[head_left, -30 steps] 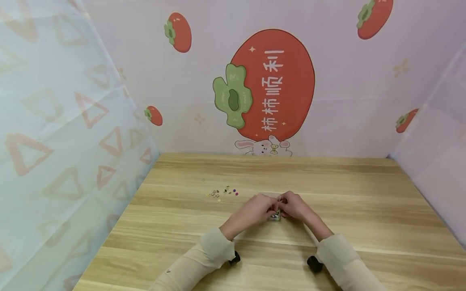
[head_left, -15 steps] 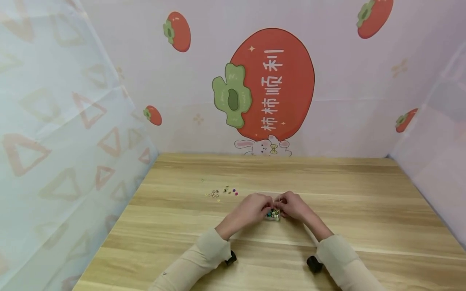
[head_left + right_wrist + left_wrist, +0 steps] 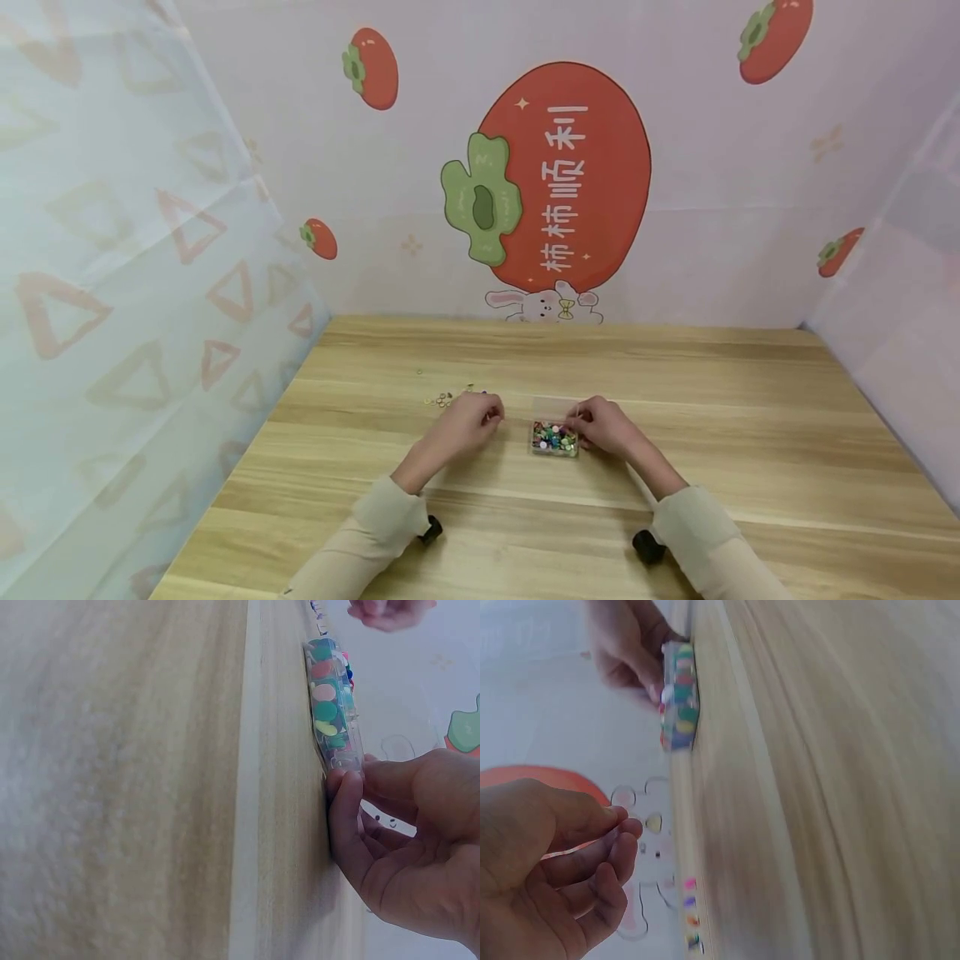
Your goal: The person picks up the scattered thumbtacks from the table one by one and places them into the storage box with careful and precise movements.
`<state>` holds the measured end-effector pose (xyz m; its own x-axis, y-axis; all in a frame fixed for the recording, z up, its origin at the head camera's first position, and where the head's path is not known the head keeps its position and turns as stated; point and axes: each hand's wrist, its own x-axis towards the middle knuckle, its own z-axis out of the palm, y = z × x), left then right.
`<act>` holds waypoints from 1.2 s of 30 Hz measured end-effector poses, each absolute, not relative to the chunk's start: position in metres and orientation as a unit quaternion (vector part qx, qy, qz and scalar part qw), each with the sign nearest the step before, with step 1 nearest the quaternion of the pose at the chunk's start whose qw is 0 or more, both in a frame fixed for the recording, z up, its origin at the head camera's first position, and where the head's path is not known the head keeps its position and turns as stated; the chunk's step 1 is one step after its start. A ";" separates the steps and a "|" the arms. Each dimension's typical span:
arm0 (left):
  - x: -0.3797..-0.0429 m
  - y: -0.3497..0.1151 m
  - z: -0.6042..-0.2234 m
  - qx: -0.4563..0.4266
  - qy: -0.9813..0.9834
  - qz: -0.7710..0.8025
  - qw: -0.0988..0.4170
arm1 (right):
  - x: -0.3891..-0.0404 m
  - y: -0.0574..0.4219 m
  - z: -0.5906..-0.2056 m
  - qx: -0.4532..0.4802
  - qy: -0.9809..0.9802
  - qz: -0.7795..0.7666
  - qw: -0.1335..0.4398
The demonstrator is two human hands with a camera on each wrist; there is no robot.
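A small clear plastic box (image 3: 554, 451) filled with colourful thumbtack-like pieces stands on the table, its clear lid (image 3: 551, 407) raised at the back. My right hand (image 3: 602, 427) grips the box's right end between thumb and fingers, as the right wrist view (image 3: 405, 840) also shows. To the left of the box, my left hand (image 3: 467, 421) hovers over the table near the scattered small pieces (image 3: 442, 401). Its fingers are loosely curled and the thumb tip meets the forefinger (image 3: 630, 826). Nothing shows between them.
The wooden table (image 3: 675, 375) runs back to a wall covering printed with persimmons (image 3: 600, 192). Sheets with triangle prints hang at the left (image 3: 210, 300). Black wrist cameras (image 3: 648, 546) sit under both cuffs.
My left hand has moved left from above the box to near the loose pieces, uncovering the box's contents. My right hand stays at the box's right end.
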<state>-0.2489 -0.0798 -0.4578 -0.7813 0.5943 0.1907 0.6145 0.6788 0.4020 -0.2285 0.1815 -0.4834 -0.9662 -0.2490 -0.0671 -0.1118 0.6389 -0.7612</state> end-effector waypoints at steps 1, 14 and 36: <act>-0.250 -0.086 -0.458 -0.324 -0.918 -0.224 0.029 | -0.228 0.182 -0.483 -0.099 0.901 -0.414 0.083; -0.275 -0.152 -0.465 -0.228 -0.947 -0.218 0.061 | -0.228 0.183 -0.483 -0.095 0.898 -0.421 0.082; -0.291 -0.171 -0.473 -0.170 -0.968 -0.183 0.028 | -0.224 0.181 -0.480 -0.095 0.901 -0.417 0.075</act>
<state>-0.2914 -0.1707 -0.4728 -0.9406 0.3187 0.1169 0.3394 0.8754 0.3442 -0.2241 0.1806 -0.4803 -0.9709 -0.2328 -0.0554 -0.1084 0.6342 -0.7656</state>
